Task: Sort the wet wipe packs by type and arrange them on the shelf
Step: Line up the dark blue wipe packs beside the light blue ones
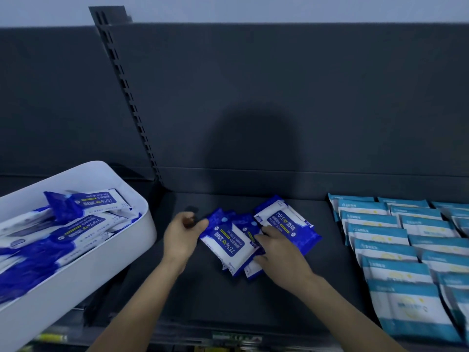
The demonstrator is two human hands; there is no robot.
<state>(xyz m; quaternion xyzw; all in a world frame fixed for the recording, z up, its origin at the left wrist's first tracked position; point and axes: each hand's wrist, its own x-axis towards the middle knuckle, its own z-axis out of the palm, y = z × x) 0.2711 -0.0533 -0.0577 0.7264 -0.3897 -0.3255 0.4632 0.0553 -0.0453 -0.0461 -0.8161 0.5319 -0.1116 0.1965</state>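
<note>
A small cluster of dark-blue wipe packs (256,224) is seen lying flat on the dark shelf (203,298), about midway between a white bin (101,252) at the left and rows of light-blue packs (396,250) at the right. The dark-blue packs are soft rectangular pouches with a white middle band, a blue label marked "75%" and "Alcohol Wipes", and deep blue ends. They are overlapped like a fan. The front pack (228,243) is laid on top of those beside it, while the far pack (286,222) is angled toward the right.

The left hand (182,235) is placed at the upper left corner of the front pack. Its grip is closed on that corner, with the thumb and curled fingers pinched together there, though the fingers are blurred. The right hand (279,250) is laid over the middle of the cluster with its fingers stretched onto the packs. Whether its grip is clamped on any pack cannot be told, since the thumb is partly hidden at the packs' near edge.

More packs of the same dark-blue kind (83,224) are heaped loosely in the white bin. The light-blue packs are set out in neat overlapping columns, with white centres and pale teal borders. A dark back panel (253,97) is seen behind the shelf.
</note>
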